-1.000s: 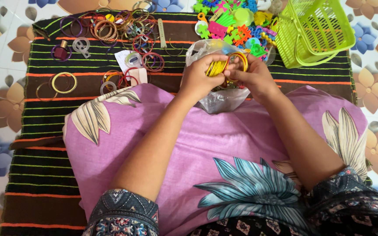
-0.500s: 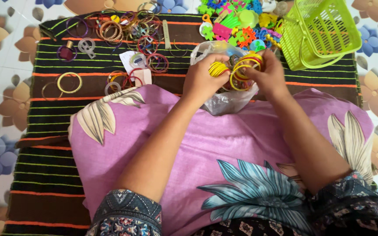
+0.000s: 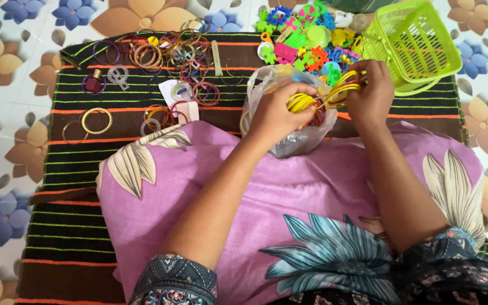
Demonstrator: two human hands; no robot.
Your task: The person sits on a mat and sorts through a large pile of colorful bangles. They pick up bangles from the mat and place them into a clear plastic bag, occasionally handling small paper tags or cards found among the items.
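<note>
Hands over a clear bag: left hand grips stacked yellow bangles, right hand pinches more bangles near a green basket.

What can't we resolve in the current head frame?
- Head view: count of yellow bangles in the left hand; fingers cover them.
- Contents of the clear plastic bag: hidden by both hands.
- Right hand masks its bangle bunch.
- Green plastic basket: far corner cut by frame edge.

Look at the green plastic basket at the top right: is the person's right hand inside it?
No. The right hand holds yellow bangles beside the green basket, above the clear plastic bag, not inside the basket.
</note>
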